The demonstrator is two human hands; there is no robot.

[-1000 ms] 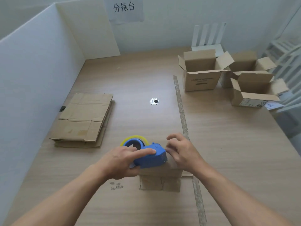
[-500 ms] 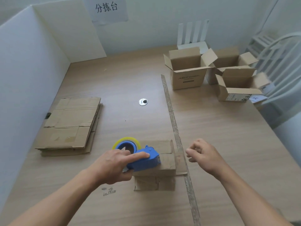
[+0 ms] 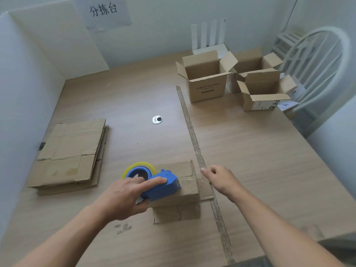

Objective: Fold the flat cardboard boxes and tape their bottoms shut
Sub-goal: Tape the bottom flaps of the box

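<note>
Down at 6 o'clock, the left hand (image 3: pixel 123 195) grips one tape dispenser (image 3: pixel 163 187) on one box (image 3: pixel 187 177), cutter end pointing 3 o'clock; the right hand (image 3: pixel 221 180) is loosely curled, holding nothing. Three open boxes (image 3: pixel 206 87) stand at 1 o'clock, one flat stack (image 3: pixel 71 151) at 9.

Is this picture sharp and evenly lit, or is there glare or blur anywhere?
Head view: soft, even light, no glare; faint shadows beside the flat cardboard stack; wide lens tilts the walls outward; the wall sign and tape dispenser look sharp, no motion blur.

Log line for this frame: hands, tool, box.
left hand: grips tape dispenser on box | right hand: beside box, holds nothing | step: taping bottom
</note>
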